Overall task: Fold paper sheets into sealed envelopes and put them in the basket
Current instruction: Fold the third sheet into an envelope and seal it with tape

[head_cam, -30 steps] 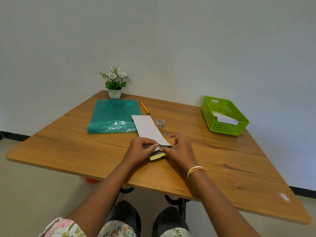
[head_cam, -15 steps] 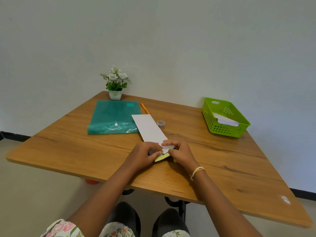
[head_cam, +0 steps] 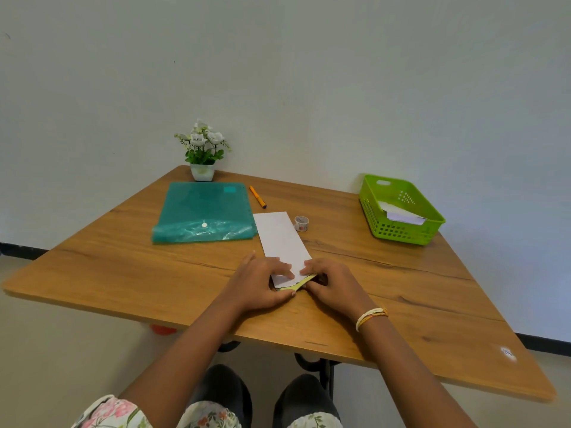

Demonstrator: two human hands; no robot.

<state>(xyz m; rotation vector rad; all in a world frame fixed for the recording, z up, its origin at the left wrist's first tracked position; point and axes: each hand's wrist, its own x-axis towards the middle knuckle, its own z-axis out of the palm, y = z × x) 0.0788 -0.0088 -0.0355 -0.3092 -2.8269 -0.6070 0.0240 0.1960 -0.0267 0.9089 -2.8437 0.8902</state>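
A long white paper sheet, folded narrow, lies on the wooden table and points away from me. At its near end a yellow-green strip shows under the white edge. My left hand rests flat on the near left corner with its fingers pressing the paper. My right hand pinches the near right corner at the yellow-green strip. The green basket stands at the back right with a folded white envelope inside.
A teal plastic folder lies left of the sheet. An orange pen and a small tape roll lie behind it. A potted white flower stands at the back corner by the wall.
Both hands have shifted slightly forward on the near end of the sheet, and the white edge now lies lower over the yellow-green strip.
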